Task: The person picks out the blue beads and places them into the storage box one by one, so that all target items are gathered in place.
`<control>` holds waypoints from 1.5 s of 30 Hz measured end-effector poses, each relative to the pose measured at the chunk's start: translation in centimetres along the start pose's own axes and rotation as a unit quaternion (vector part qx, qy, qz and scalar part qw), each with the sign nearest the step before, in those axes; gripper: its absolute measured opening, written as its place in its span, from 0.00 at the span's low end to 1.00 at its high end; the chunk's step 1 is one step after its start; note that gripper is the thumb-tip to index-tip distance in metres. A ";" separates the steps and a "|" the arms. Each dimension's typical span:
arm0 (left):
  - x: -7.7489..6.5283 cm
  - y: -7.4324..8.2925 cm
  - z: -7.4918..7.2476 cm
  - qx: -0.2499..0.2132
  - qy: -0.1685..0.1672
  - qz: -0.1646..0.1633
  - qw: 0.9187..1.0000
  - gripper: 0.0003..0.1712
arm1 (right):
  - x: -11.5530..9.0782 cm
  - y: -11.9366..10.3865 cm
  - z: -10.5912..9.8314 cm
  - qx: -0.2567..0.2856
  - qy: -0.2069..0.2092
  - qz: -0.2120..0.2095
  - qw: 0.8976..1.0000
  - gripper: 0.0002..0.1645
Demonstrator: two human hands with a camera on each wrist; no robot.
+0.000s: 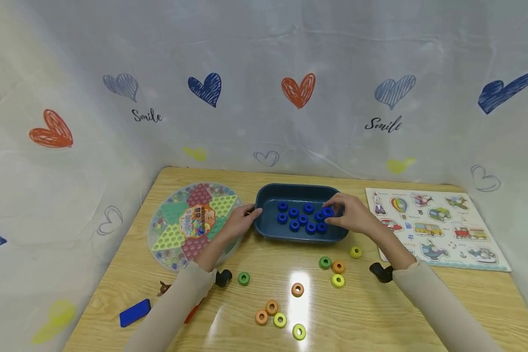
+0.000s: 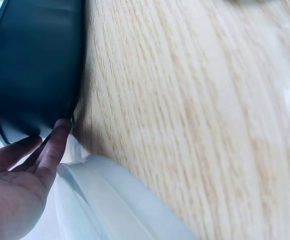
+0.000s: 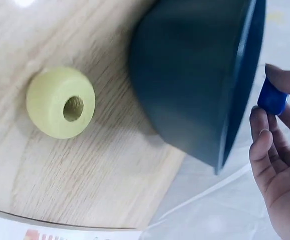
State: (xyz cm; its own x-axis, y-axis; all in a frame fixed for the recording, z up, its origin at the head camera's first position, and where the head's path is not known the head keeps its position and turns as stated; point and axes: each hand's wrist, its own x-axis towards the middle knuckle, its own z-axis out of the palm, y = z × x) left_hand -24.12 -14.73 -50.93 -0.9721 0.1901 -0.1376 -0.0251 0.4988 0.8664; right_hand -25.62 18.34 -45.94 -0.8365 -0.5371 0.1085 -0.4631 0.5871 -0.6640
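Note:
A dark teal plastic basin (image 1: pixel 273 234) stands at the middle of the table with several blue beads (image 1: pixel 294 212) inside. My left hand (image 1: pixel 239 220) holds the basin's left end; in the left wrist view its fingertips (image 2: pixel 59 127) touch the outer wall and the thumb is at the rim. Over the basin's right end, my right hand (image 1: pixel 349 212) pinches one blue bead (image 3: pixel 273 97) between thumb and fingers, at rim height in the right wrist view. A yellow bead (image 3: pixel 54 102) lies on the table outside the basin.
Green (image 1: pixel 244 278), orange (image 1: pixel 297 290) and yellow beads (image 1: pixel 299 332) lie scattered in front. A round Chinese checkers board (image 1: pixel 173 247) is on the left, a picture puzzle board (image 1: pixel 440 230) on the right. A blue block (image 1: pixel 135 313) lies front left, near a partly hidden red piece (image 1: pixel 193 312).

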 end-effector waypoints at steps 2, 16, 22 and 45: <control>-0.1 -0.1 0.0 -0.003 0.001 -0.001 1.000 0.28 | 0.7 0.5 0.2 -0.015 0.003 0.010 1.000 0.20; -0.3 -0.3 0.1 -0.011 0.004 -0.004 1.000 0.25 | 3.5 2.0 2.6 -0.156 -0.019 0.028 0.987 0.19; -0.3 -0.3 0.1 -0.023 0.009 -0.004 1.000 0.26 | 4.0 1.8 2.5 -0.232 -0.030 0.030 0.972 0.18; -0.1 -0.2 -0.3 0.007 0.016 -0.008 1.000 0.25 | 4.1 1.5 2.8 -0.248 -0.079 0.010 0.966 0.23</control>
State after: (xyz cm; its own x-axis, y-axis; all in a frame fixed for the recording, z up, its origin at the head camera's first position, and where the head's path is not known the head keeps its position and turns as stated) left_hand -24.06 -15.07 -50.92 -0.9784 0.1555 -0.1365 -0.0381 0.5129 0.8576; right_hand -28.94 15.33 -48.52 -0.8103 -0.5846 -0.0408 -0.5626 0.7954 -0.2254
